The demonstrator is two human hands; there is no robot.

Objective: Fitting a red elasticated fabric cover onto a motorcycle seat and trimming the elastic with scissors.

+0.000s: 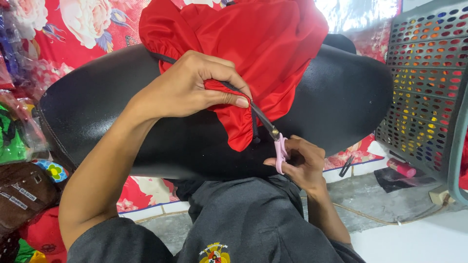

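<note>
Floral red bedding (pixel 73 34) lies behind a black cushion (pixel 336 102) bearing shiny red fabric (pixel 253 39), gathered along its edge. Left hand (pixel 190 87) pinches the hem; right hand (pixel 302 165) grips pink-handled scissors (pixel 273 134).

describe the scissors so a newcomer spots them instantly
Start at the black cushion draped with red fabric. At the fabric's lower gathered edge, pinched by the left hand, dark blades run down to the right hand. Those scissors have the only pale pink handles.

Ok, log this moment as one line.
left hand: pinches red satin garment | right hand: holds pink-handled scissors at hem | black cushion beneath
</note>
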